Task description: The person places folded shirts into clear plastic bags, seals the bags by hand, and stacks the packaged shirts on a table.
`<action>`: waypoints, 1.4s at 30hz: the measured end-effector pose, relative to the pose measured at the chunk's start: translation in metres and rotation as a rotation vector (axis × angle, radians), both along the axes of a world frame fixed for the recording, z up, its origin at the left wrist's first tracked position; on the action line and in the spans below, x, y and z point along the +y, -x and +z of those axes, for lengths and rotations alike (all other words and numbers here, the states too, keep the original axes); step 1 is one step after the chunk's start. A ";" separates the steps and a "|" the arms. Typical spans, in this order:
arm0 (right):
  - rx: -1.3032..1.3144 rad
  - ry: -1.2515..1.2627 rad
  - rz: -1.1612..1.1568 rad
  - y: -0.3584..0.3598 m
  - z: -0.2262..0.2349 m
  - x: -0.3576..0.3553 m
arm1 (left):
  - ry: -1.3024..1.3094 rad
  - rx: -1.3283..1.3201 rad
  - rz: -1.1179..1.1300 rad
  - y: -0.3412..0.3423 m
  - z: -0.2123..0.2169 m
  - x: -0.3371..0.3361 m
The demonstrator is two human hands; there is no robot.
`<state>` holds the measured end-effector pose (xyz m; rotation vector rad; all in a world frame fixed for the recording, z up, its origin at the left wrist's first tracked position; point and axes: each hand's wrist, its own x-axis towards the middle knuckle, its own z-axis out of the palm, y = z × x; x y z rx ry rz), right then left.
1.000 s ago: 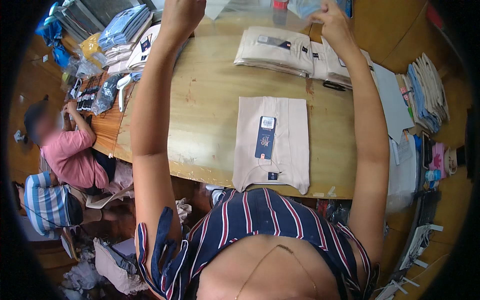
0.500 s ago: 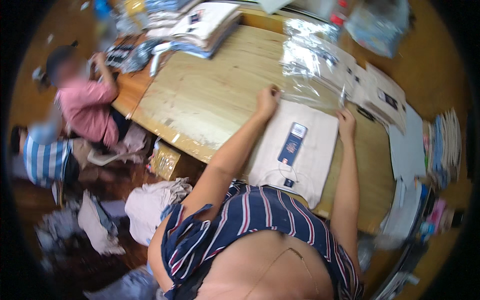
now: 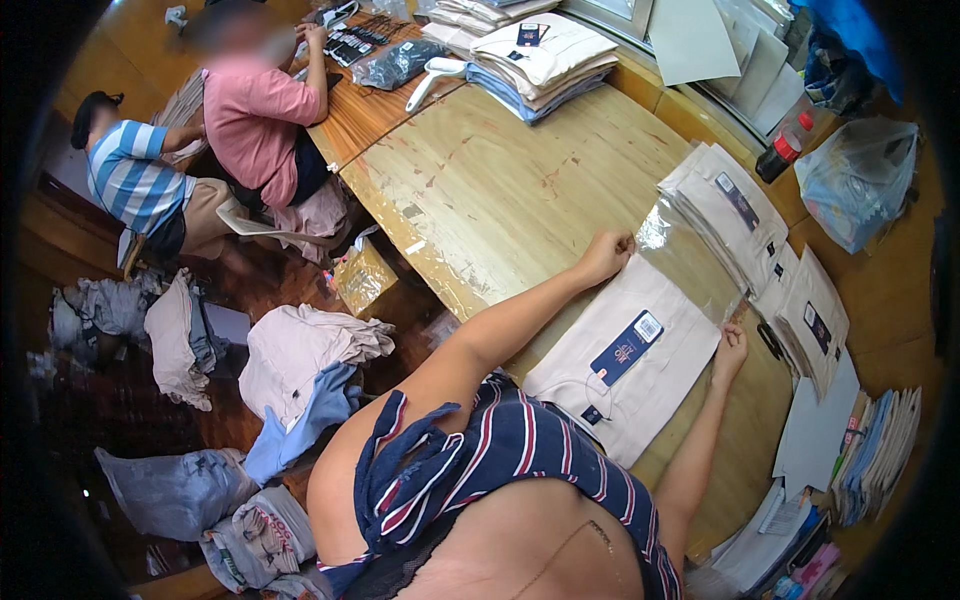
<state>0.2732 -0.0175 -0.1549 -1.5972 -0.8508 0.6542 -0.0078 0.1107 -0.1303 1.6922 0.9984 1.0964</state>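
Note:
A folded cream garment [image 3: 625,355] lies on the wooden table in front of me, with a dark blue hang tag [image 3: 627,348] on a thin string and a small dark label near its close edge. My left hand [image 3: 608,256] is at its far left corner, fingers closed on the edge of a clear plastic bag [image 3: 695,280]. At the far right corner, my right hand [image 3: 731,355] pinches the bag's other side. The bag's mouth spans between my hands along the garment's far edge. Its see-through film makes its full outline hard to follow.
Stacks of tagged folded garments [image 3: 728,205] stand just beyond the bag, with black scissors [image 3: 770,340] beside them. Another stack [image 3: 540,50] and a white tape dispenser-like handle [image 3: 435,82] sit at the far left. A bottle [image 3: 783,150] stands by the wall. Two people sit at left.
My view has turned, shifting the table and stacks in the picture. The plastic film, raised and spread beyond the garment before, now lies lower. Both hands keep hold of it.

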 end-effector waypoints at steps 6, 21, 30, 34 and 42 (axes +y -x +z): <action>0.073 -0.134 -0.004 -0.002 -0.019 -0.014 | 0.053 -0.049 -0.074 0.006 0.003 -0.014; 0.278 0.064 0.371 0.024 0.039 -0.073 | 0.185 0.129 -0.230 0.033 0.017 -0.057; 0.339 0.313 0.548 0.073 0.058 -0.134 | 0.392 0.127 -0.303 0.076 0.030 -0.108; 0.213 0.398 0.680 0.085 0.051 -0.174 | 0.547 0.125 -0.349 0.109 0.032 -0.153; 0.156 0.416 0.754 0.099 0.017 -0.185 | 0.422 0.330 -0.213 0.154 0.035 -0.208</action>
